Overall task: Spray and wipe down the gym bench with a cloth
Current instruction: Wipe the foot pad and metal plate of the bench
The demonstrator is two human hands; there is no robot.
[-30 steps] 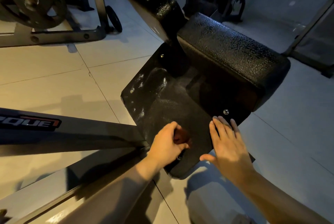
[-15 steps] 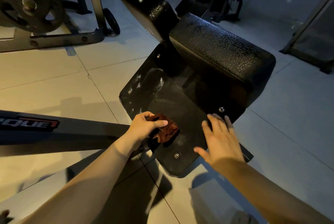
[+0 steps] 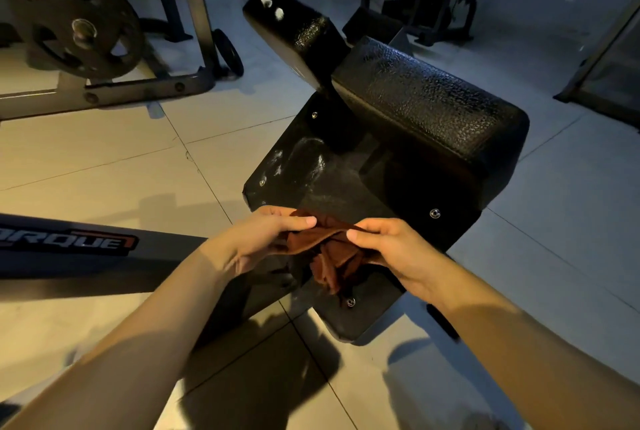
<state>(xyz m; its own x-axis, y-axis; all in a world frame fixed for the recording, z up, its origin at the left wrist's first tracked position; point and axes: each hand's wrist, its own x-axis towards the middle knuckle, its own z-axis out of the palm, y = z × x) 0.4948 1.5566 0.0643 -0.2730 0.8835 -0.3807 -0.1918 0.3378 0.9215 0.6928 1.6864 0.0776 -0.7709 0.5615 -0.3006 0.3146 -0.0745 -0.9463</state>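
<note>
Seemingly midway: left hand [image 3: 273,239] and right hand [image 3: 391,249] both pinch the brown cloth [image 3: 332,256] over the gym bench [image 3: 433,110]; wet streaks [image 3: 311,162] on it look unwiped.

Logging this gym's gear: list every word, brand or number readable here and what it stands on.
"ORQUE": white letters, start cut off by the picture's left edge, on the grey metal frame bar.
No other text readable; the round dark weight plate is too dim to tell.

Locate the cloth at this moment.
Head view, just below centre: the cloth hangs bunched between the left hand and right hand, both gripping it, over the near end of the bench panel.
</note>
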